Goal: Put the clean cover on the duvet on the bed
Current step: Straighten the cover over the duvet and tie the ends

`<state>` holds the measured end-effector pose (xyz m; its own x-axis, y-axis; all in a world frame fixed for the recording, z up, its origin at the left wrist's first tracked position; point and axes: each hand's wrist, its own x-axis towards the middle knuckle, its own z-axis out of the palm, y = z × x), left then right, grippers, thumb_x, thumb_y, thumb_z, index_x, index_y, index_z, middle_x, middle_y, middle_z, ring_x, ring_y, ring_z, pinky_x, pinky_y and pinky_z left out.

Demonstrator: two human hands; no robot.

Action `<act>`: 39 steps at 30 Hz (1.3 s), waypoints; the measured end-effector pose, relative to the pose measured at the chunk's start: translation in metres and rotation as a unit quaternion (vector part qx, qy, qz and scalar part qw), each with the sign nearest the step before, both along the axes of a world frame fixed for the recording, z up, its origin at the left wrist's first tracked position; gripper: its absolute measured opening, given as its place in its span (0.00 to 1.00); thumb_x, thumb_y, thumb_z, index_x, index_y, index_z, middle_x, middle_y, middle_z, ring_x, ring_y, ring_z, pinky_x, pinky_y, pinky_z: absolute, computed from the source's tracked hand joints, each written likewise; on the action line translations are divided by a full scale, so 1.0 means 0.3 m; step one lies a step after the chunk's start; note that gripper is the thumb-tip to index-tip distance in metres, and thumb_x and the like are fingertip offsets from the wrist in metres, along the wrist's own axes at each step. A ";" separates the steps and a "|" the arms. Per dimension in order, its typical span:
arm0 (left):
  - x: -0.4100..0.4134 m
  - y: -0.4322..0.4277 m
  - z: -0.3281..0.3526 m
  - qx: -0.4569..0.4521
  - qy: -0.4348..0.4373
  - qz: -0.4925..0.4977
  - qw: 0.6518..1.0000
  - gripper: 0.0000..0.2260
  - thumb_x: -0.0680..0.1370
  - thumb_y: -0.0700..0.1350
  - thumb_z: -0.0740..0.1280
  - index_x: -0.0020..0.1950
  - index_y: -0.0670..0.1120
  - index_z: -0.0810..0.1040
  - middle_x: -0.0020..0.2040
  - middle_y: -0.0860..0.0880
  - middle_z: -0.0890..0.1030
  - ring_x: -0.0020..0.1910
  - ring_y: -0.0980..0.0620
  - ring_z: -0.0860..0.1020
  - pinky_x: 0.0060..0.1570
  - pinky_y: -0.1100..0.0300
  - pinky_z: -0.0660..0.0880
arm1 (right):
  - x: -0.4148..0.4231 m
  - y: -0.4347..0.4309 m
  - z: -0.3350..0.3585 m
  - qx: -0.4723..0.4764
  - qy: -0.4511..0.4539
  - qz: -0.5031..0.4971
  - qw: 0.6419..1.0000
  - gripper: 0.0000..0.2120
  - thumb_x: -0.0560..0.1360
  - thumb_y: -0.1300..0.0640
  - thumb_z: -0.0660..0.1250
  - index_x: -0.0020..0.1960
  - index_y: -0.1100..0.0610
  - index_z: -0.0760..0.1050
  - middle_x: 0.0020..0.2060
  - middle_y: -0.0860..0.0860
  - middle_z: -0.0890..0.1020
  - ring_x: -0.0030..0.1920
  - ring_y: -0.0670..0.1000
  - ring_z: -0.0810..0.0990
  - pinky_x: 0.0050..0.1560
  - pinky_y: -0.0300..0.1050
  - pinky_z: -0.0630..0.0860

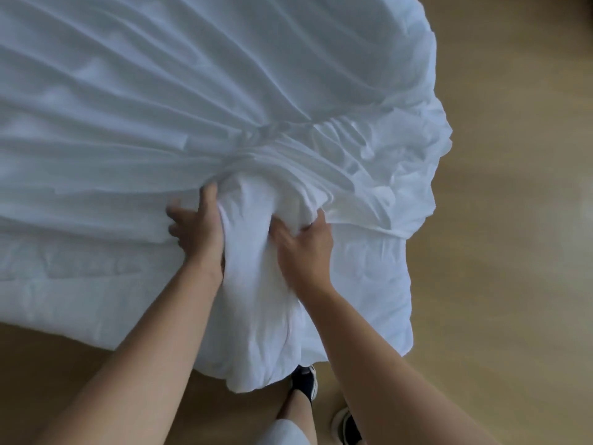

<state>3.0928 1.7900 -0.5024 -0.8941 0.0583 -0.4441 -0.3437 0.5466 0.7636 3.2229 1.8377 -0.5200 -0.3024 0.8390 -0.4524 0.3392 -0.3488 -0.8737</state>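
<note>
A white duvet cover (160, 101) lies gathered in long folds across the bed, and the folds run toward my hands. A bulge of white duvet (256, 303) hangs over the near edge of the bed between my forearms. My left hand (199, 226) grips the bunched cover on the left of the bulge, thumb on top. On the right of the bulge my right hand (305, 245) grips the gathered cover edge, its fingers dug into the cloth. A quilted stretch of duvet (64, 277) shows at the lower left.
Tan wooden floor (513, 220) runs along the right side of the bed and below it. My feet in dark shoes (306, 383) stand at the bed's near corner. The crumpled bedding hangs over the bed's right edge (426, 175).
</note>
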 end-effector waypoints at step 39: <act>-0.037 0.438 0.212 -0.117 0.091 -0.480 0.865 0.36 0.69 0.63 0.74 0.73 0.57 0.65 0.69 0.52 0.65 0.69 0.44 0.67 0.69 0.35 0.63 | -0.097 0.831 0.380 -0.190 -0.181 0.264 0.928 0.11 0.74 0.57 0.62 0.34 0.58 0.76 0.22 0.53 0.75 0.20 0.52 0.70 0.24 0.39 0.66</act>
<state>3.0816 1.9213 -0.4388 -0.5407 0.7396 -0.4007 0.4681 0.6604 0.5871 3.1938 2.0872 -0.4059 -0.3966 0.3760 -0.8375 0.7973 -0.3110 -0.5172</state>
